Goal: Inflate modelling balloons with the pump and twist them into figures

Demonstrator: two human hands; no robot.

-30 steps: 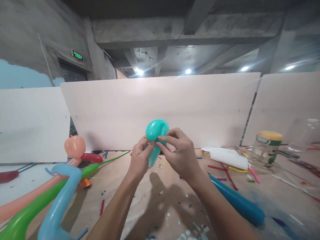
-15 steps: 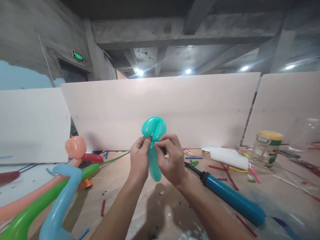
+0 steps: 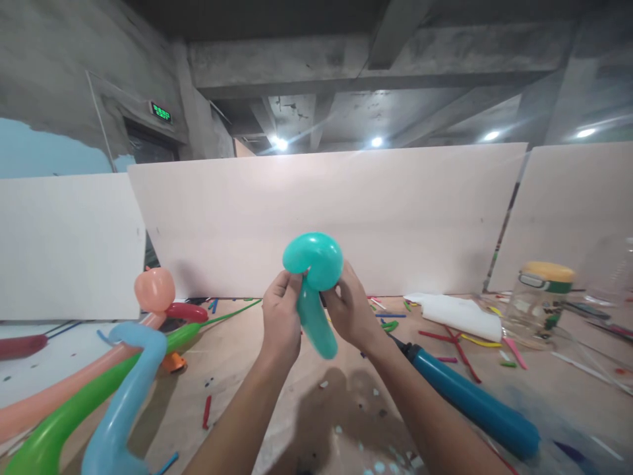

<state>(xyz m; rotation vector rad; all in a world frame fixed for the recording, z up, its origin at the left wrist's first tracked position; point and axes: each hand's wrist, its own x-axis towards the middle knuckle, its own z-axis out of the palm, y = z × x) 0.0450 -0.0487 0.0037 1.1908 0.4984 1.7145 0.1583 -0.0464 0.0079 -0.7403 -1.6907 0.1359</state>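
Observation:
Held up above the table is a teal balloon (image 3: 316, 256), bent into a rounded loop on top with a straight section hanging below and tilted to the lower right. My left hand (image 3: 281, 313) pinches it at the narrow joint under the loop, thumb uppermost. On the other side, my right hand (image 3: 352, 309) closes around the back of the loop. Its fingertips are partly hidden behind the balloon.
A blue hand pump (image 3: 475, 399) lies on the table at the right, near a white roll (image 3: 462, 316) and a yellow-lidded bottle (image 3: 539, 300). Long light-blue (image 3: 123, 402) and green balloons (image 3: 64, 415) lie at the left. A pale board (image 3: 326, 191) stands behind.
The teal balloon has turned: its loop now bulges to the right and its lower section swings right. My right hand has shifted from the front of the joint to behind the loop.

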